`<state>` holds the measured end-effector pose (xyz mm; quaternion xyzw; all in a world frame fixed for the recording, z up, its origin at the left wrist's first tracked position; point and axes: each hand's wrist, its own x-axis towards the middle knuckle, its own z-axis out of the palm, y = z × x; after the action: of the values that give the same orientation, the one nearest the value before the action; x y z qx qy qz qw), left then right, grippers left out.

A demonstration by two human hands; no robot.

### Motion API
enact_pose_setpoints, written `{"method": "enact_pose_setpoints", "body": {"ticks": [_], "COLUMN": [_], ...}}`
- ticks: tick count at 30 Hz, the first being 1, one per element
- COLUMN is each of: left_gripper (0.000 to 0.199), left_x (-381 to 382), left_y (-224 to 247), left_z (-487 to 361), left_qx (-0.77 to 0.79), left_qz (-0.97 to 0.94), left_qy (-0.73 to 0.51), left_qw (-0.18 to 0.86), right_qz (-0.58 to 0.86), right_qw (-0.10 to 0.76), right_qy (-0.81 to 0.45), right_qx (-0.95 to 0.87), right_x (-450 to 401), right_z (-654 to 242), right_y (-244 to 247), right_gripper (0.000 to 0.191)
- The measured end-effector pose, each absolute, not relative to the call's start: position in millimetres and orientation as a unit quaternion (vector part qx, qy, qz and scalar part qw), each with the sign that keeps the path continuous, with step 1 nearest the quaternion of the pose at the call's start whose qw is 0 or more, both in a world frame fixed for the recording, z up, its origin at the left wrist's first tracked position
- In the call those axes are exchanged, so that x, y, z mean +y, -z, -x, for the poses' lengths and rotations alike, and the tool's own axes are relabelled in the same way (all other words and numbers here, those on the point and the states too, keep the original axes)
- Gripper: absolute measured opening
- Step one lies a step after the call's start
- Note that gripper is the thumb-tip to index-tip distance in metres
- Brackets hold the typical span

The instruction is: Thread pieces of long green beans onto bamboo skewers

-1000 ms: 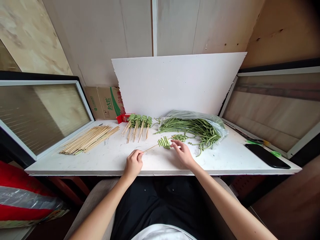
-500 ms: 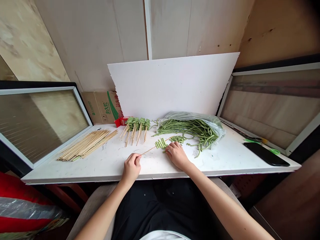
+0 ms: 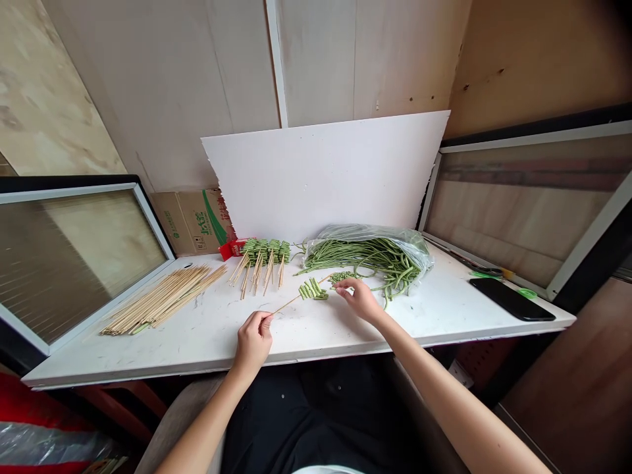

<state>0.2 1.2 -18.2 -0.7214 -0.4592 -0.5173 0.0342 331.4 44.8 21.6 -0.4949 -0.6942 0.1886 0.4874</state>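
My left hand (image 3: 254,337) pinches the lower end of a thin wooden skewer (image 3: 287,304) above the front of the white table. Several short green bean pieces (image 3: 312,289) are threaded across the skewer near its far end. Just right of them, my right hand (image 3: 356,295) is at the small pile of cut bean pieces (image 3: 342,277), thumb and forefinger close together; whatever is between them is too small to make out. Behind the pile, long green beans (image 3: 360,253) spill from a clear plastic bag (image 3: 390,232).
Bare skewers (image 3: 160,299) lie in a heap on the left of the table (image 3: 207,349). Loaded bean skewers (image 3: 266,251) are stacked at the back beside a red box (image 3: 230,249). A black phone (image 3: 511,299) and green-handled scissors (image 3: 486,271) lie at the right.
My right hand has left the threaded pieces and moved right, to the loose pile. My left hand still holds the skewer. The camera view has shifted slightly.
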Motion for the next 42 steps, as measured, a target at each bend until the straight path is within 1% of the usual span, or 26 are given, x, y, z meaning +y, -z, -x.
{"method": "enact_pose_setpoints", "body": {"ticks": [2, 5, 10, 20, 32, 42], "left_gripper": [0.021, 0.021, 0.02, 0.02, 0.022, 0.023], "left_x": [1, 2, 1, 0, 1, 2], "left_y": [18, 18, 21, 19, 21, 21], "left_z": [0, 1, 2, 1, 1, 1], "left_qx": [-0.458, -0.458, -0.461, -0.458, -0.453, -0.454], "left_qz": [0.723, 0.728, 0.733, 0.735, 0.738, 0.738], "left_qy": [0.516, 0.51, 0.5, 0.499, 0.5, 0.5], "left_qw": [0.033, 0.029, 0.025, 0.021, 0.017, 0.02], "right_qz": [0.48, 0.449, 0.408, 0.408, 0.405, 0.387], "right_qw": [0.536, 0.568, 0.575, 0.591, 0.583, 0.574], "right_qy": [-0.285, -0.392, -0.471, -0.494, -0.493, -0.526], "right_qx": [-0.634, -0.567, -0.53, -0.49, -0.503, -0.495], "right_x": [47, 46, 41, 43, 38, 34], "right_z": [-340, -344, -341, -343, -336, -334], "right_y": [-24, -27, -31, -31, -33, -35], "right_gripper": [0.031, 0.043, 0.04, 0.044, 0.05, 0.043]}}
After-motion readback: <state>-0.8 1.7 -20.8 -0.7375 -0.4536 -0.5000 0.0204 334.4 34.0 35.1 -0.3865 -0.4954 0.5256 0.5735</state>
